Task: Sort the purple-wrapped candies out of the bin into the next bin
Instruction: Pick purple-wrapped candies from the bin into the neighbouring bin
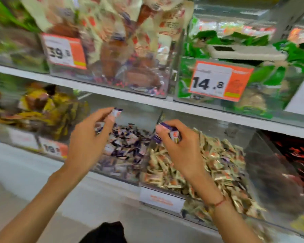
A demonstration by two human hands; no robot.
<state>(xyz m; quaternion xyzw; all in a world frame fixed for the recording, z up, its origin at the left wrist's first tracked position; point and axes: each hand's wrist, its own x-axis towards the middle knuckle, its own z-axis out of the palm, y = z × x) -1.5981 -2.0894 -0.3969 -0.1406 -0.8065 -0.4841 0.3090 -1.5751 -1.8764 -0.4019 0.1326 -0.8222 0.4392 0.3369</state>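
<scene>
Purple-wrapped candies (166, 131) pinched in both hands — left (88, 141) & right (179, 148)

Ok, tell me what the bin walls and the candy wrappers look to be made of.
Bin wall: clear rigid plastic, probably acrylic; the candies show through it and it carries faint glare. Purple-wrapped candies and cream-wrapped candies: thin, glossy printed film, creased, with bright highlights; plastic or foil-lined cannot be told.

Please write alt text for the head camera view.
Two bare hands hold purple-wrapped candies over clear plastic shop bins: the left hand pinches one above the purple-candy bin, the right hand grips several by the beige-candy bin.
</scene>
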